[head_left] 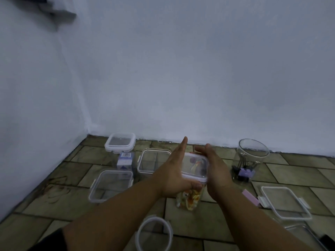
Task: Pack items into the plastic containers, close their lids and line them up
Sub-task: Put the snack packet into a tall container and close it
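Tall packed container upright on floor, centre. Left hand + right hand flat, fingers straight, pressing lid from both sides, prob. to snap side latches, not gripping.

A plain, pale bluish back wall fills the view toward 12 o'clock and meets a matching side wall in a corner at about 9 o'clock. A dark, blurred ledge juts out at 11 o'clock. The floor, toward 6 o'clock, is olive-brown tile with dark joints. The light is dim and flat.
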